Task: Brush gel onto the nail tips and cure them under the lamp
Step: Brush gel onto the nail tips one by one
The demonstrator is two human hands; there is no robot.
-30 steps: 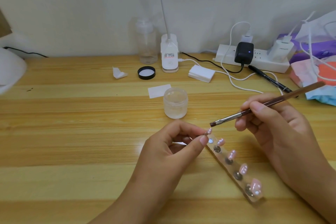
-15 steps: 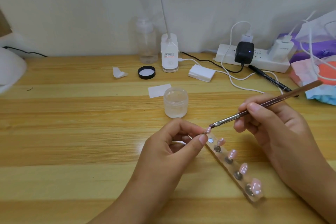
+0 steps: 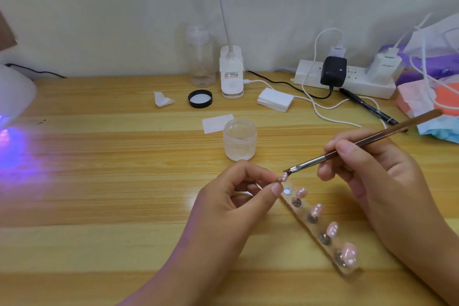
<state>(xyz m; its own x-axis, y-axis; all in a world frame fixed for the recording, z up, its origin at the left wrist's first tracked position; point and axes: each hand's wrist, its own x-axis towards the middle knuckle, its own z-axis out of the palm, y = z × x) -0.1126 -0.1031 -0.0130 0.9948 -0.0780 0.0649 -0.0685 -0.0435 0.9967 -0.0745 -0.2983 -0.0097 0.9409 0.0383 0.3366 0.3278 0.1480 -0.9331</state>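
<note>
Wood-grain desk (image 3: 124,181) stretches under both hands, and at its left edge the white curing lamp (image 3: 12,92) now throws a violet glow across the boards where a second ago there was none. The left hand (image 3: 231,208) pinches a single pink nail tip (image 3: 283,177) between thumb and forefinger, just above the head of the clear holder strip (image 3: 315,230), where one stud sits bare and four more tips stand. The right hand (image 3: 372,171) grips the brush (image 3: 347,150) like a pen; its bristles, apart from the tip a second ago, now touch it. Coating looks under way, with the lit lamp seemingly ready for curing.
</note>
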